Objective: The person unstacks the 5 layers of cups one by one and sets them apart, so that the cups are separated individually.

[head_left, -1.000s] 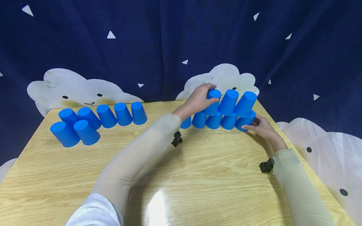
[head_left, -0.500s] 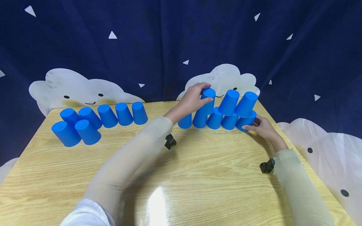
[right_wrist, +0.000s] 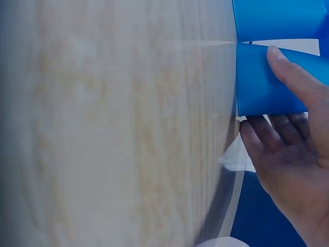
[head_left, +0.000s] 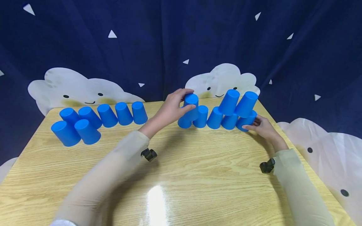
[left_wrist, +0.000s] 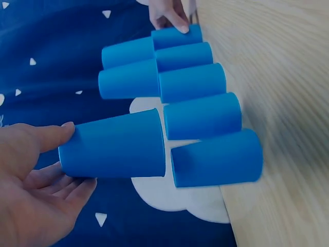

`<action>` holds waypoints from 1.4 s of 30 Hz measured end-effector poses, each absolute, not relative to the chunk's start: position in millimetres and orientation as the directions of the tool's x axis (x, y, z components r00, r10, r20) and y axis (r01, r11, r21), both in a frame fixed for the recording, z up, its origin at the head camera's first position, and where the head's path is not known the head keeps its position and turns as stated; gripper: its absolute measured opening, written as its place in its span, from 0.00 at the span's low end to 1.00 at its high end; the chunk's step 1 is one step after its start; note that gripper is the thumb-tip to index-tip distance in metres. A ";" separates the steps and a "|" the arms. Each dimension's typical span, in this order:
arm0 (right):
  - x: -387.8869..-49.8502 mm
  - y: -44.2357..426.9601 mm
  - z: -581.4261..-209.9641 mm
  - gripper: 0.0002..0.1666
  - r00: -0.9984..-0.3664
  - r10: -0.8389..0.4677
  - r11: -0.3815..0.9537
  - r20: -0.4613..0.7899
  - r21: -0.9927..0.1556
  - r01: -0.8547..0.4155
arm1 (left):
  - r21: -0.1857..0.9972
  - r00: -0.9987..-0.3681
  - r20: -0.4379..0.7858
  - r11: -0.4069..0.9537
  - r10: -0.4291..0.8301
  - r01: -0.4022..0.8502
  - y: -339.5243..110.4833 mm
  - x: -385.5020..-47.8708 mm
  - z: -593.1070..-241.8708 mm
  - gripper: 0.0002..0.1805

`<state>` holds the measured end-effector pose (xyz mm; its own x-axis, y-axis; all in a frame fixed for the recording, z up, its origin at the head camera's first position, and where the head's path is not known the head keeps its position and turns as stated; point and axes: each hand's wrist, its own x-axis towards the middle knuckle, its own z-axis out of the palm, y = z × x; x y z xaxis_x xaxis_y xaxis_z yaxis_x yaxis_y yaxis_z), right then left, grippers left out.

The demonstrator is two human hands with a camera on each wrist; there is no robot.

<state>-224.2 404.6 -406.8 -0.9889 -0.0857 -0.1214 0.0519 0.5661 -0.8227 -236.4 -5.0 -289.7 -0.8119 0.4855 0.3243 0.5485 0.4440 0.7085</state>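
Observation:
My left hand (head_left: 171,108) holds an upside-down blue cup (head_left: 191,106) between thumb and fingers, over the left end of a row of blue cups. In the left wrist view the held cup (left_wrist: 115,146) is level with the gap between the row's two nearest cups; I cannot tell whether it touches them. At the row's right end my right hand (head_left: 264,128) grips the last cup (head_left: 244,123), thumb in front and fingers behind; the right wrist view shows this cup (right_wrist: 267,82) too. Two upside-down cups, a left one (head_left: 229,103) and a right one (head_left: 246,104), stand on the row's right part.
On the left of the wooden table (head_left: 181,175) stand several more upside-down blue cups (head_left: 107,116), two of them in front (head_left: 87,131). A dark blue curtain (head_left: 158,47) with white clouds hangs right behind the table's back edge.
My left hand has carried its cup leftward, from beside the two upper cups to above the row's left end. The right hand stays on the end cup.

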 end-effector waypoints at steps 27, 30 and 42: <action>-223.2 403.4 -407.3 0.51 -0.989 -0.090 0.565 -0.114 -0.824 0.044 | 0.589 -0.906 0.283 0.689 0.314 0.422 -151.1 -204.6 -308.5 0.28; -223.4 404.0 -408.2 0.51 -0.990 -0.088 0.564 -0.113 -0.824 0.044 | 0.574 -0.923 0.256 0.722 0.289 0.386 -167.1 -200.7 -307.0 0.28; -224.7 405.1 -408.9 0.51 -0.990 -0.090 0.579 -0.106 -0.815 0.035 | 0.497 -0.970 0.117 0.832 0.215 0.245 -216.5 -192.4 -320.5 0.30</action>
